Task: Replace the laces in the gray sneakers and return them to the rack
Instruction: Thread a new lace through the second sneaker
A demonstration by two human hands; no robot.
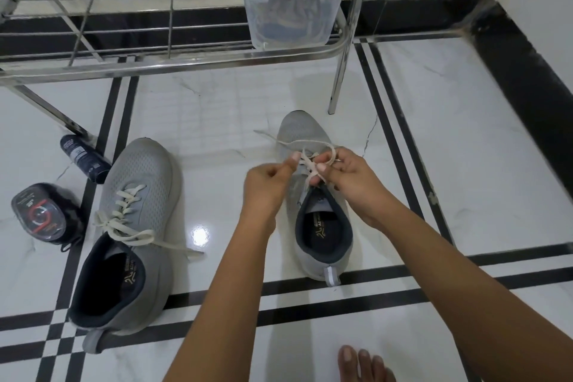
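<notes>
Left hand (266, 183) and right hand (344, 175) each pinch the cream lace (307, 164) of the gray sneaker (297, 130) on the floor (217, 121) near the rack (186, 63) leg, seemingly tying its bow; next, loops need drawing snug

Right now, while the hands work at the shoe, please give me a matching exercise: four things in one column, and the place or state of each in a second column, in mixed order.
Things:
1. sneaker on the left
2. sneaker on the right
3. clear box
4. dark bottle

Places or states:
A. stands on the rack
B. lies on the floor beside the rack's leg
C. laced, no hand touches it
D. the left hand and the right hand pinch its lace

Pairs: 1-C; 2-D; 3-A; 4-B
</notes>
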